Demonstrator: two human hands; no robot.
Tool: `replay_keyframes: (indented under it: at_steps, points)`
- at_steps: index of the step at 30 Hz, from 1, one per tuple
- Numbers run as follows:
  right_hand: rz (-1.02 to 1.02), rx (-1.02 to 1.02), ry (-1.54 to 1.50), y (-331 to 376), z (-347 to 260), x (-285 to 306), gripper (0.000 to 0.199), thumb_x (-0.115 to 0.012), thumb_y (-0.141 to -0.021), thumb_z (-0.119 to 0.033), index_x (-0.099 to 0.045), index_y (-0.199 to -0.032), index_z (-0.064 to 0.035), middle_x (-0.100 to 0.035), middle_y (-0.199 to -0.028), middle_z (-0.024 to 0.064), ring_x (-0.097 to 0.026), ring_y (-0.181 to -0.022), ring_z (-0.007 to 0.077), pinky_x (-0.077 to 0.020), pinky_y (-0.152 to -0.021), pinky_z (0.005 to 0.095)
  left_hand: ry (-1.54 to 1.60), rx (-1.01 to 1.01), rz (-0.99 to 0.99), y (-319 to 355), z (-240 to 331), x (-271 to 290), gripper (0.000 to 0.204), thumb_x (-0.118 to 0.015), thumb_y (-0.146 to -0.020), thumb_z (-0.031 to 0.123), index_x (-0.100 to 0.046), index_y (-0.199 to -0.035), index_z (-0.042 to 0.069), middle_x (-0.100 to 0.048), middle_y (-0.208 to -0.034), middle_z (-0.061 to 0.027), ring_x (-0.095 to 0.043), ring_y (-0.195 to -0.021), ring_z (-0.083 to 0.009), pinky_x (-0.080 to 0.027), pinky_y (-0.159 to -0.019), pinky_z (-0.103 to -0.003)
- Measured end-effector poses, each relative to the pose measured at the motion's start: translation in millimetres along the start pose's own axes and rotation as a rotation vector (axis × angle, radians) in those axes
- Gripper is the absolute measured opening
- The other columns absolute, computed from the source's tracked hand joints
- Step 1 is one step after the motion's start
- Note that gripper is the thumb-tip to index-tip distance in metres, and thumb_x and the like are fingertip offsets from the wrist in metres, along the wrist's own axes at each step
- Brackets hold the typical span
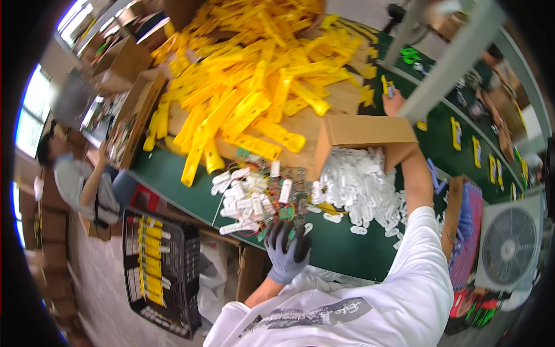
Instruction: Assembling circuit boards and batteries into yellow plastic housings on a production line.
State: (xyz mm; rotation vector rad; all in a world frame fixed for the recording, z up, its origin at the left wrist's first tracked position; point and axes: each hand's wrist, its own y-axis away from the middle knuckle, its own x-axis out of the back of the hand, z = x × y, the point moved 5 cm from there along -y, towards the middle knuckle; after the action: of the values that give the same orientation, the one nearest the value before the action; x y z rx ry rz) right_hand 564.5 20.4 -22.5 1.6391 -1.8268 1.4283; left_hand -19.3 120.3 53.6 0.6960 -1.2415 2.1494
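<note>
My left hand [286,254], in a grey glove with black fingers, hovers at the table's near edge with its fingers apart. Just beyond its fingertips lie small green circuit boards [286,213] with wires, mixed with white plastic pieces [245,202]. My right arm reaches over an open cardboard box [367,130] that spills small white plastic parts [361,185]. Beyond the box, my bare right hand [394,103] grips a yellow plastic housing [385,85] with a bluish part on it, above the green belt. A grey post partly hides that hand.
A large heap of yellow housings [254,75] covers the far table. Yellow pieces [457,134] lie spaced along the belt at right. A black crate [193,272] holds yellow pieces at lower left. A fan [509,246] stands at right. Other people [81,179] sit at left and far right.
</note>
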Motion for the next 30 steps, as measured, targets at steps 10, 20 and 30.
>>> replay_keyframes:
  at_steps: [10, 20, 30]
  points:
    - [-0.493, 0.171, -0.139, 13, -28, 18, 0.076, -0.070, -0.080, -0.042, -0.038, -0.143, -0.0141, -0.056, -0.127, 0.0183, -0.063, -0.101, 0.0294, -0.0500, -0.083, 0.0390, -0.164, 0.334, -0.244, -71, -60, 2, 0.049, -0.074, -0.072, 0.027, -0.059, -0.114, 0.007, -0.060, -0.088, -0.0105, -0.059, -0.077, -0.0289, -0.045, -0.071, -0.038]
    - [-0.206, -0.004, -1.035, 39, 28, 100, 0.049, -0.063, -0.089, -0.013, -0.046, -0.134, -0.0057, -0.063, -0.106, 0.0095, -0.061, -0.087, 0.0140, -0.0495, -0.074, 0.0270, -0.336, -0.479, -0.612, -229, -112, -102, 0.049, -0.070, -0.073, 0.017, -0.058, -0.121, 0.013, -0.050, -0.126, -0.0112, -0.047, -0.117, -0.0327, -0.037, -0.100, -0.045]
    - [0.086, 0.479, -0.818, 244, -175, 245, 0.012, -0.060, -0.087, -0.002, -0.062, -0.098, -0.0008, -0.064, -0.085, 0.0043, -0.058, -0.071, 0.0082, -0.0467, -0.063, 0.0210, 1.170, 0.076, 0.216, -237, -151, -10, 0.035, -0.062, -0.087, 0.007, -0.048, -0.119, 0.002, -0.059, -0.104, -0.0109, -0.061, -0.097, -0.0250, -0.049, -0.088, -0.033]
